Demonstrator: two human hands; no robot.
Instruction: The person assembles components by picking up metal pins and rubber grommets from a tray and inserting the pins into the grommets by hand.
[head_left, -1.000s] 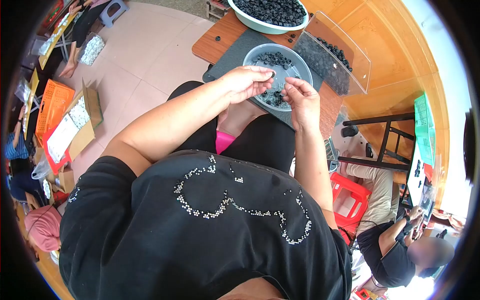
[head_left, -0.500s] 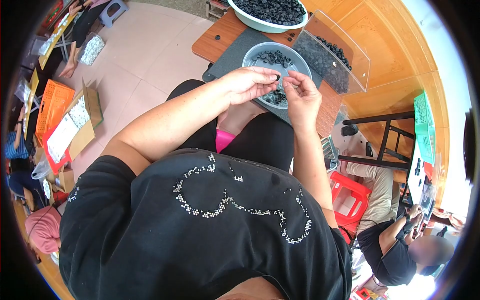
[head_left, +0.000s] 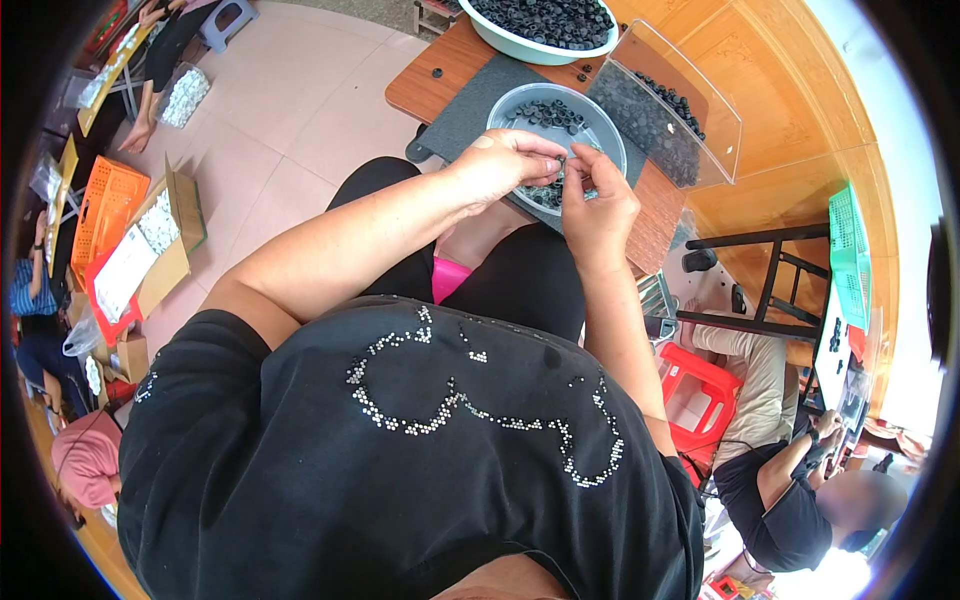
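Observation:
My left hand (head_left: 503,168) is closed in a pinch on a small black round part (head_left: 561,161), held over the near side of a translucent bowl. My right hand (head_left: 602,203) meets it from the other side, thumb and fingertips pressed together at the same part. Whatever the right fingertips grip is too small and covered to make out. Beneath the hands, the bowl (head_left: 612,128) holds loose black round parts (head_left: 548,117) and, nearer me, some clear pieces mixed with black ones.
A dark grey mat (head_left: 462,122) lies under the bowl on a wooden table (head_left: 425,85). Behind stands a pale basin (head_left: 530,50) heaped with black parts. A clear acrylic box (head_left: 700,110) with black parts is at right. Another person (head_left: 780,500) works at far right.
My two hands have come together, the right fingertips now touching the part in the left. The left hand has turned slightly, covering more of the black part.

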